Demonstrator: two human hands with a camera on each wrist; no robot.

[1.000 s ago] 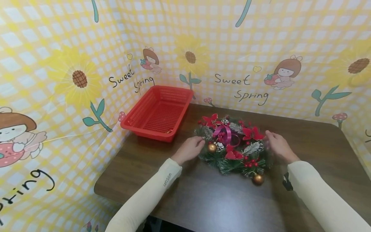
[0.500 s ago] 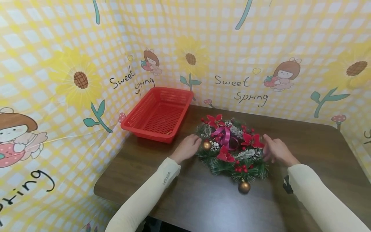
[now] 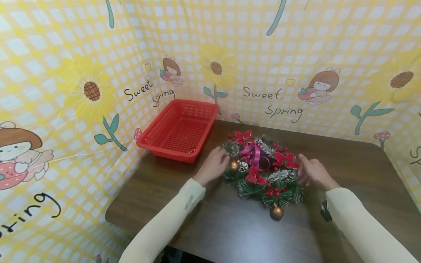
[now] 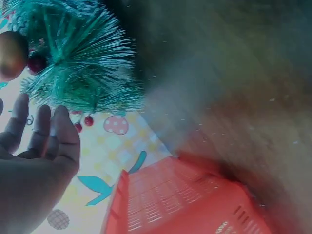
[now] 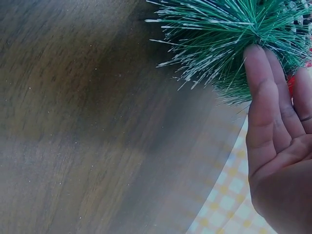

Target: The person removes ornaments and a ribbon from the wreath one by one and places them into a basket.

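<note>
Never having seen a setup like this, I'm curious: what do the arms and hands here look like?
They are a person's. Both arms wear close-fitting cream sleeves: the left sleeve has small dark lettering, apparently "LetsSlim", near its cuff; a small black piece shows beside the right sleeve, too unclear to identify. The left hand and right hand wear no gloves.

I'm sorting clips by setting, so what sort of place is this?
Probably a screened-off corner, perhaps a makeshift workspace: yellow checked sheeting hangs behind a brown table that holds a red basket and a wreath.
</note>
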